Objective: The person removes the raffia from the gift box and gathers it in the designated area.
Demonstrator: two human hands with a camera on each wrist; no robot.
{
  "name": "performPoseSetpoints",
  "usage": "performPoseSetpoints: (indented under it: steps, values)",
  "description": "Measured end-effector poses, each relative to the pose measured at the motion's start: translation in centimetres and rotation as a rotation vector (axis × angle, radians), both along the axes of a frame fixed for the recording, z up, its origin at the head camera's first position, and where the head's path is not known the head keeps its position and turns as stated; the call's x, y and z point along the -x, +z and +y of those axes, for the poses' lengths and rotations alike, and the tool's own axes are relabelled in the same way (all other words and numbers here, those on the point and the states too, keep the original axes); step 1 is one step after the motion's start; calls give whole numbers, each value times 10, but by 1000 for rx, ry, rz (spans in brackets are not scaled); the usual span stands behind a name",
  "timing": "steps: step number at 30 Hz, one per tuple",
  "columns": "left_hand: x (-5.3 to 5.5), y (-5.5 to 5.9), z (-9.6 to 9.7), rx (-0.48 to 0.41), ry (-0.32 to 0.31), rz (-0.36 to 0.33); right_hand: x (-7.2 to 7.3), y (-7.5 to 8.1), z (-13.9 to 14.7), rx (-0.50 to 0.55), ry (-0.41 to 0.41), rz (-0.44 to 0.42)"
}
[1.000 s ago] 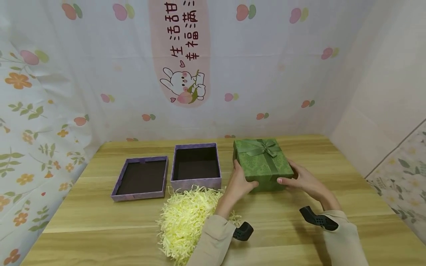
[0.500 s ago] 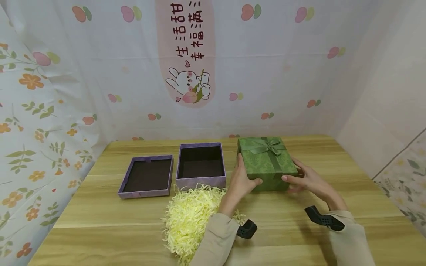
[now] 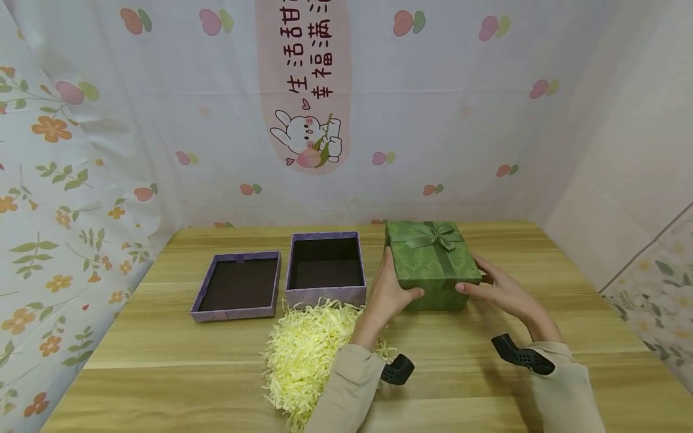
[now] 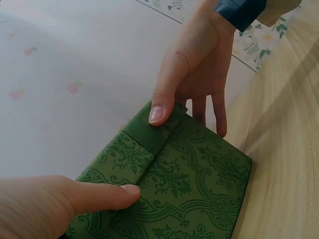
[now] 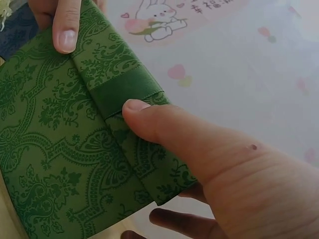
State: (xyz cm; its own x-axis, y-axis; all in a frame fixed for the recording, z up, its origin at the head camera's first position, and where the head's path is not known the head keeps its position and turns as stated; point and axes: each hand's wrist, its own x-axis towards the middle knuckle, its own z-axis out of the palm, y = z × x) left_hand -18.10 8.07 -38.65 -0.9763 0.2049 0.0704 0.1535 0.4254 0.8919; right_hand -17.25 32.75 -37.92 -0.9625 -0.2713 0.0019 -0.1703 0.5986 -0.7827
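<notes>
A green patterned gift box (image 3: 436, 264), its lid tied with a green ribbon and bow (image 3: 437, 237), stands upright at the right of the table. My left hand (image 3: 391, 288) holds its near left corner, thumb on the front at the lid's lower edge and fingers along the left side. At the near right corner my right hand (image 3: 500, 294) grips it, thumb on the lid's front rim. In the right wrist view that thumb presses beside the ribbon band (image 5: 122, 89). My right hand's other fingers lie along the right side, partly hidden by the box.
An uncovered purple box (image 3: 326, 296) with a dark inside stands left of the green one. Its shallow purple lid (image 3: 233, 314) lies upturned farther left. A heap of pale yellow shredded paper (image 3: 308, 361) sits in front, beside my left forearm. A patterned curtain (image 3: 460, 120) hangs behind.
The head view has turned slightly left, so everything appears shifted right since the first frame. My right fingers have shifted a little at the box's side; both hands stay on the gift box.
</notes>
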Motion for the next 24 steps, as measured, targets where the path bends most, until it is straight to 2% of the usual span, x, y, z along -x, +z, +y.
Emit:
performPoseSetpoints:
  steps: [7,15,21,24]
  values:
    - [-2,9,-3,-2,-17,23,-2,10,-3,-58,-21,63]
    - [-6,24,-11,-40,-26,91,-8,23,-17,-94,-82,218]
    - [-8,26,-14,-44,-14,100,-14,30,-24,1,-17,327]
    - [-9,30,-15,-34,-29,93,-20,36,-25,23,-16,374]
